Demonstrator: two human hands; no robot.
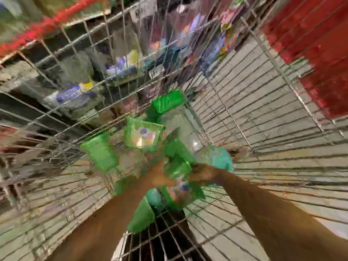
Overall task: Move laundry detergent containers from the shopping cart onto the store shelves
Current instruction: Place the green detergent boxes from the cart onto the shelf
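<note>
Inside wire shopping cart (244, 102), both forearms reach down and forward, converging on green detergent pack (177, 167). Pack flanked by left hand (160, 176) and right hand (202, 173), each against its own side. Heavy motion blur hides fingers; grip cannot be told. More green packs (143, 134) lie deeper in cart, store shelves (75, 87) beyond mesh.

One wire cart (244, 113) is in view, with two hands inside it: the left hand (161, 178) and the right hand (202, 174). Through heavy blur about five green packs can be counted in the cart: a far pack (167, 101), a picture pack (144, 134), a left pack (98, 153), a middle pack (177, 167) between the hands and a near pack (143, 217). There are also two teal ones, a right teal pack (216, 157) and a near teal pack (154, 196), though the blur leaves every pack count uncertain.
</note>
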